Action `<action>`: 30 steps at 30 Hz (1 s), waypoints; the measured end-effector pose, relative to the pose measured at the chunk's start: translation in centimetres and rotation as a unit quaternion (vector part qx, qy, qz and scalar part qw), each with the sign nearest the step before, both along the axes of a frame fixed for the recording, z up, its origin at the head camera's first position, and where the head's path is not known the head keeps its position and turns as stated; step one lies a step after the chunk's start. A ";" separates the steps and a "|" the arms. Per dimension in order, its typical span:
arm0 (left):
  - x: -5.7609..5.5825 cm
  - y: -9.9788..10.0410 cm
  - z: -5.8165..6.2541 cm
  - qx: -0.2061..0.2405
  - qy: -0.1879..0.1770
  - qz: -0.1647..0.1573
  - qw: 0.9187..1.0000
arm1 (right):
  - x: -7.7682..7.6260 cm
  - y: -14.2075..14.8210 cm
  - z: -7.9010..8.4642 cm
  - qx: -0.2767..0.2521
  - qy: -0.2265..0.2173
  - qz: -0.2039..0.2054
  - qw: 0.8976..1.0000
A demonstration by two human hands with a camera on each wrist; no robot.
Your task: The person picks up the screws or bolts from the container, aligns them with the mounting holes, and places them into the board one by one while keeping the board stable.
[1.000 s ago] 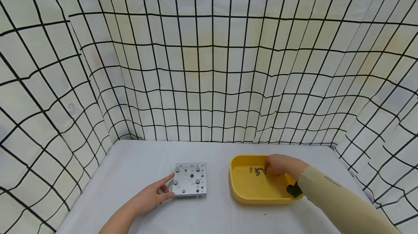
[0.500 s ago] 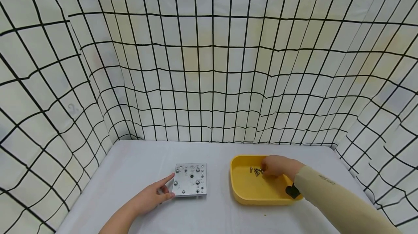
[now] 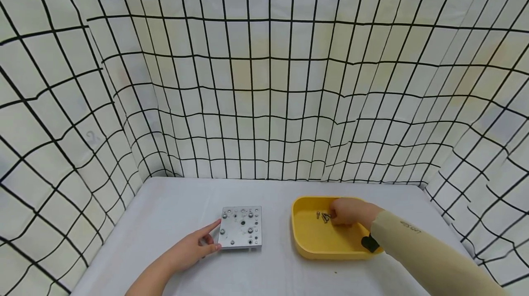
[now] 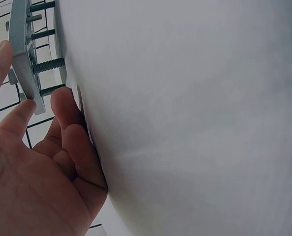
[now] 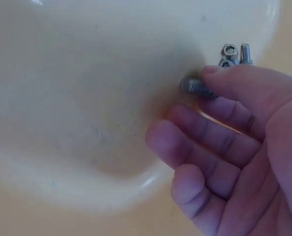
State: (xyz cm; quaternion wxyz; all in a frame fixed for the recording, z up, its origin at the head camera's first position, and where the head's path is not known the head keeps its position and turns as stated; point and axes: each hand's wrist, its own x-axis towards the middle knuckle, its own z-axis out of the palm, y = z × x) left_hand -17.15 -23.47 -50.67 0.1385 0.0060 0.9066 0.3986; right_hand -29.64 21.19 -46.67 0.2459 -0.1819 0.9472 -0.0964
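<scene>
A square metal plate [image 3: 241,227] with holes and several screws lies left of centre in the head view. Threaded screw ends [image 4: 49,65] stick out beneath it in the left wrist view. My left hand [image 3: 190,250] touches its left side, the index finger straight at the edge and the thumb at the near corner; the other fingers are bent. Inside the yellow tray [image 3: 318,254], my right hand [image 3: 348,211] pinches a socket-head screw [image 5: 195,86] between thumb and index finger, threaded end showing. More screws [image 3: 325,217] lie beside its fingertips.
The white table [image 3: 277,277] runs back to white walls [image 3: 256,103] with black grid lines on three sides. A dark object [image 3: 369,243] shows at the right wrist, over the tray's near right corner.
My right hand has shifted slightly left in the tray, over toward the pile of screws, and covers more of them. The left hand and plate have stayed in place.
</scene>
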 end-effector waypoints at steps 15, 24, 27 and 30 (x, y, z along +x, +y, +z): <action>-0.1 0.2 0.2 -0.003 0.000 -0.005 1.000 | 0.2 1.7 1.9 -0.100 -0.007 -0.036 0.994; -0.2 0.0 0.1 0.000 0.001 -0.011 1.000 | 0.0 3.1 2.8 -0.183 0.030 -0.022 0.982; -0.1 0.0 0.3 0.000 0.005 -0.016 1.000 | 0.0 3.3 2.7 -0.203 0.031 -0.028 0.978; -0.1 0.0 0.4 0.002 0.008 -0.021 1.000 | 0.1 3.3 2.7 -0.217 0.036 -0.029 0.975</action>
